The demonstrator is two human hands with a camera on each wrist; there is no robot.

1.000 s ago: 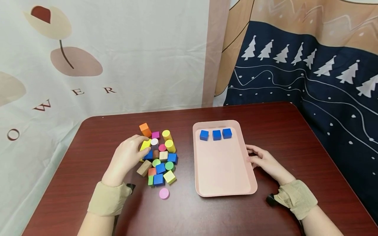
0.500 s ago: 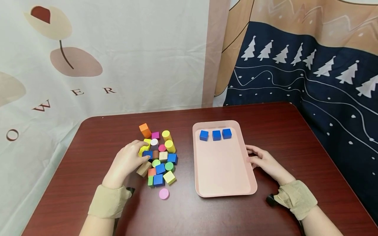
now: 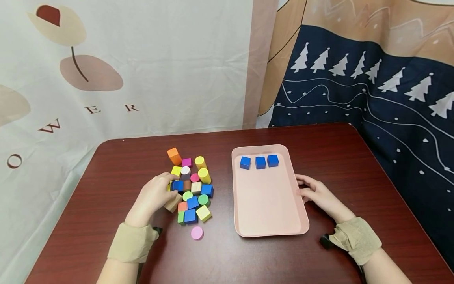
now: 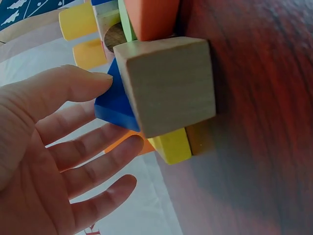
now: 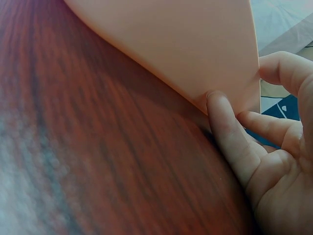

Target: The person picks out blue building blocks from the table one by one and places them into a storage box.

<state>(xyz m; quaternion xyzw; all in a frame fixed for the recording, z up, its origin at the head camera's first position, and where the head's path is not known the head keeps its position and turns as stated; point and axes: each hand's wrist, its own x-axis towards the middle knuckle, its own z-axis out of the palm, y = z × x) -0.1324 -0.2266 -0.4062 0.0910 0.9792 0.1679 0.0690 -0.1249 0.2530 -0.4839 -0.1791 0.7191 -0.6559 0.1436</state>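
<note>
Down slides the left hand (image 3: 154, 197) from the yellow block (image 3: 175, 170) to the blue block (image 3: 178, 186) at the pile's left side, thumb against it, fingers reaching behind; whether they grip, one cannot tell. So this blue block now sits within the hand's span, well apart from the pink tray (image 3: 271, 205) and its three blue cubes (image 3: 260, 162). The right hand (image 3: 315, 193), fingers relaxed, touches the tray's right rim.
</note>
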